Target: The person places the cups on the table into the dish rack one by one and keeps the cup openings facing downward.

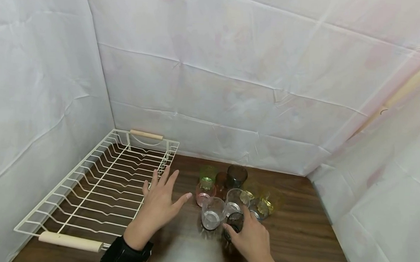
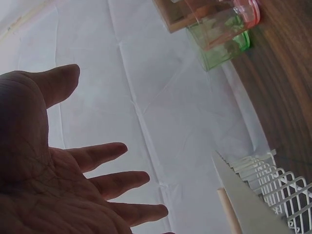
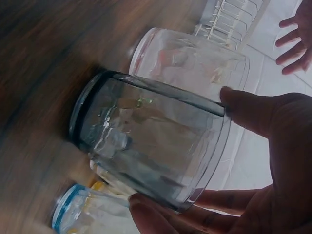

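My right hand holds a small grey-tinted glass, thumb on one side and fingers on the other near its rim. In the right wrist view the glass looks tilted by the camera; whether its base touches the table I cannot tell. Just left of it stands a clear glass, with another clear glass behind. A bluish glass is close to the right fingers. My left hand, fingers spread and holding nothing, hovers by the right side of a white wire dish rack.
Behind the clear glasses stand a pink glass, a green glass, a brown glass and a dark glass. Yellow glass shows at the right. White sheeting walls the brown wooden table at the back and sides.
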### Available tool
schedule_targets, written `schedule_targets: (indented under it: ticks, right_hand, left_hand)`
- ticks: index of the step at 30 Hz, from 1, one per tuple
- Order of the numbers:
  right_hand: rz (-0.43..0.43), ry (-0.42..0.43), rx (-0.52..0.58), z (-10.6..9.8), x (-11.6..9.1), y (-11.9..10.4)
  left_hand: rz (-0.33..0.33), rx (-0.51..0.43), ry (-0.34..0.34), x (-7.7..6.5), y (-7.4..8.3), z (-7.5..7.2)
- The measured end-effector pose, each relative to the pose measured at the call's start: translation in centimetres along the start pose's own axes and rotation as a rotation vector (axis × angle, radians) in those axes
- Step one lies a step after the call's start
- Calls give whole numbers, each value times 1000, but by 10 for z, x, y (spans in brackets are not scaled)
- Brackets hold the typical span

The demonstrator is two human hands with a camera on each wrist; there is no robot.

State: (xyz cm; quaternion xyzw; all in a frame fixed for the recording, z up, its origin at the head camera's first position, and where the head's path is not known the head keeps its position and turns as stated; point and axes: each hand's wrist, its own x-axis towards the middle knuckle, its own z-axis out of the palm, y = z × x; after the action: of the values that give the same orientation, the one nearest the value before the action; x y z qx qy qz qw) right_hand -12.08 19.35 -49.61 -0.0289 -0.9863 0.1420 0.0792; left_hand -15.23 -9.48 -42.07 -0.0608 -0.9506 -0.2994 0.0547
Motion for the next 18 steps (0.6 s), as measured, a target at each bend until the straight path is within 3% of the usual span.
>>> schedule_targets:
  ticks: [6, 18]
  right_hand:
    - [-61, 16, 48, -1, -2, -1]
    - [-21, -84, 118, -18, -11, 7]
  left_hand:
    - [-13, 37, -25, -1, -3, 4]
    - [-26, 0, -56, -2, -7, 7]
